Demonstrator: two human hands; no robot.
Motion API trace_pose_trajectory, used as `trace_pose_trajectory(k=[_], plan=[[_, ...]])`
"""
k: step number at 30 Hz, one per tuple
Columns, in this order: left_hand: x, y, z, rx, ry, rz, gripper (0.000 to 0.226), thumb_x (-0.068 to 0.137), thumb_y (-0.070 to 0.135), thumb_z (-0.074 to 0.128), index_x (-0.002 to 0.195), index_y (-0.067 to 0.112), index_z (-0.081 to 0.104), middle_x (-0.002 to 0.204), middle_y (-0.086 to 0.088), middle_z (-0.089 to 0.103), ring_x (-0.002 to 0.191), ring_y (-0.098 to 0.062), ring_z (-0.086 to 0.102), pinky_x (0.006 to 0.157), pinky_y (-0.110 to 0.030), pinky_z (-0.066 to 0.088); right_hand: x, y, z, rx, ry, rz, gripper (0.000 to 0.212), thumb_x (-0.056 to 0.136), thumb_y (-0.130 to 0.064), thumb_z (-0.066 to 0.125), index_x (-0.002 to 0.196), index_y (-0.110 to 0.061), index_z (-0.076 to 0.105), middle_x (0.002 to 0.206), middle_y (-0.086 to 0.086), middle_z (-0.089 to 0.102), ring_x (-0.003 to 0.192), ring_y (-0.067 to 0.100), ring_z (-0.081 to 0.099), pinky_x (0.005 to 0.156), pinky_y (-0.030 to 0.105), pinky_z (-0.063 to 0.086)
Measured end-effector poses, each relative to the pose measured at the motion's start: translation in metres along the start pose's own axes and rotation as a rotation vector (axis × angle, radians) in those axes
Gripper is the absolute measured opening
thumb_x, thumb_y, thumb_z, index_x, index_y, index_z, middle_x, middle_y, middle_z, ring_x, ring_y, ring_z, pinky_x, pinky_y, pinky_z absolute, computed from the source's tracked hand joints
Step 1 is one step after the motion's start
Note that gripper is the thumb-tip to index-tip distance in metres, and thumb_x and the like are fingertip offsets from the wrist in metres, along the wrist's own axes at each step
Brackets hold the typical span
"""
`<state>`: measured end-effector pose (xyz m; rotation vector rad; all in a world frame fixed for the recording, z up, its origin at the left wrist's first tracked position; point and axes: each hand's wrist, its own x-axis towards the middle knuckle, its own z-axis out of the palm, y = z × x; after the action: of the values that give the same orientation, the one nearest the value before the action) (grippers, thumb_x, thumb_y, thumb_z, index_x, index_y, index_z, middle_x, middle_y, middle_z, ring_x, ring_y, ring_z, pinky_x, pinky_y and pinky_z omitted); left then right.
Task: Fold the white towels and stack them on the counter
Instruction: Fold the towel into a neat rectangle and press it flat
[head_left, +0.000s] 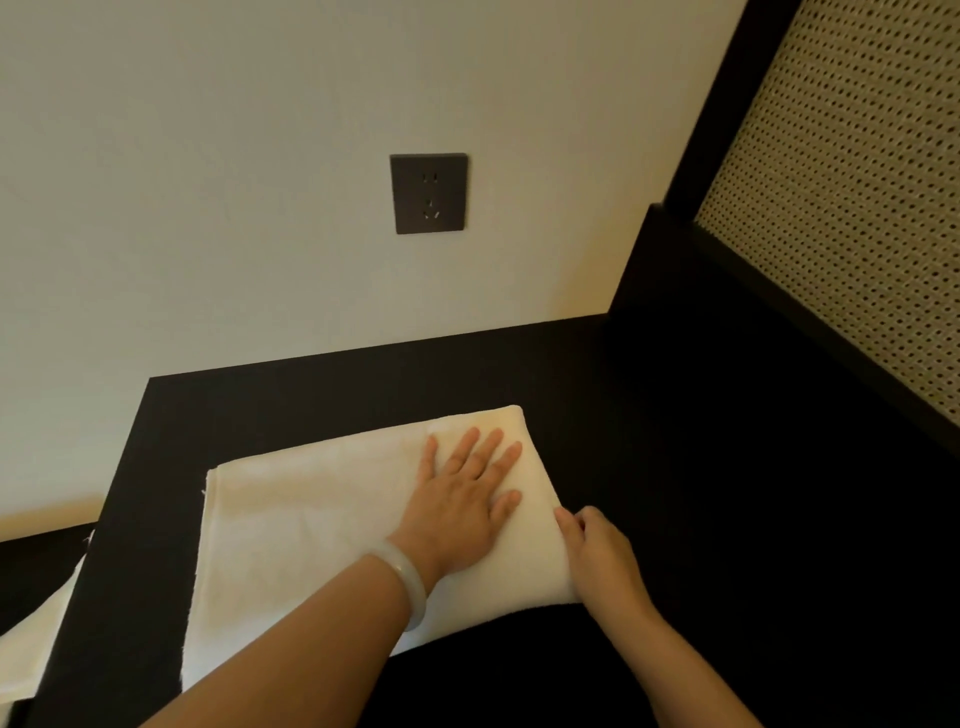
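A white towel (291, 540), folded into a broad rectangle, lies flat on the black counter (649, 441). My left hand (462, 499), with a pale bangle on the wrist, presses flat on the towel's right part, fingers straight and spread. My right hand (597, 556) is at the towel's right edge, its fingers curled and touching the folded edge; whether they pinch it I cannot tell. More white cloth (36, 639) hangs off the counter's left side at the lower left.
A dark wall socket (429, 193) sits on the pale wall behind the counter. A black frame with a woven cane panel (852, 208) rises at the right. Bare black counter lies right of the towel.
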<state>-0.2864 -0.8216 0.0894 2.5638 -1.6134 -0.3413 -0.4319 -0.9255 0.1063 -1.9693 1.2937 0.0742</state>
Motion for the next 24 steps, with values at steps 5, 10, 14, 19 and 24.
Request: trace_pose_trajectory(k=[5, 10, 14, 19, 24], plan=[[0.001, -0.003, 0.001, -0.005, -0.004, 0.015, 0.059, 0.100, 0.058, 0.006, 0.154, 0.040, -0.012, 0.163, 0.011, -0.017, 0.148, -0.014, -0.023, 0.117, -0.052, -0.019, 0.009, 0.003, -0.003, -0.077, -0.047, 0.094, 0.029, 0.103, -0.043, 0.042, 0.089, -0.019, 0.053, 0.088, -0.002, 0.058, 0.074, 0.008, 0.056, 0.060, 0.023, 0.042], [0.001, -0.004, 0.002, 0.008, 0.031, 0.027, 0.058, 0.101, 0.055, 0.006, 0.154, 0.038, -0.011, 0.163, 0.011, -0.017, 0.148, -0.012, -0.022, 0.117, -0.049, -0.020, -0.007, -0.013, -0.021, -0.320, 0.411, -0.137, 0.025, 0.102, -0.032, 0.046, 0.125, -0.023, 0.051, 0.115, -0.002, 0.060, 0.102, 0.012, 0.058, 0.088, 0.029, 0.051], [-0.001, -0.003, -0.001, -0.026, 0.044, 0.046, 0.054, 0.106, 0.043, 0.011, 0.156, 0.034, -0.005, 0.164, 0.010, -0.010, 0.149, -0.010, -0.018, 0.119, -0.046, -0.018, -0.014, -0.013, 0.017, -0.395, 0.242, -0.594, 0.061, 0.099, -0.042, 0.009, 0.155, -0.024, 0.026, 0.160, -0.003, 0.027, 0.144, 0.017, 0.034, 0.115, 0.032, 0.029], [-0.030, -0.018, -0.012, -0.010, 0.062, -0.052, 0.074, 0.087, 0.049, -0.016, 0.156, 0.024, -0.006, 0.164, 0.004, -0.011, 0.149, -0.012, -0.017, 0.118, -0.042, -0.020, 0.001, 0.007, 0.028, -0.562, 0.130, -0.472, 0.056, 0.103, -0.042, 0.012, 0.146, -0.034, -0.021, 0.165, -0.003, -0.013, 0.152, 0.023, -0.005, 0.121, 0.039, -0.003], [-0.066, -0.011, -0.003, 0.023, 0.117, -0.132, 0.070, 0.091, 0.050, -0.017, 0.155, 0.026, -0.004, 0.157, 0.006, -0.020, 0.148, -0.016, -0.020, 0.119, -0.050, -0.017, 0.005, -0.058, 0.040, -0.632, 0.274, -0.765, 0.054, 0.102, -0.040, 0.021, 0.152, -0.021, 0.030, 0.160, 0.007, 0.027, 0.149, 0.027, 0.016, 0.118, 0.053, 0.007]])
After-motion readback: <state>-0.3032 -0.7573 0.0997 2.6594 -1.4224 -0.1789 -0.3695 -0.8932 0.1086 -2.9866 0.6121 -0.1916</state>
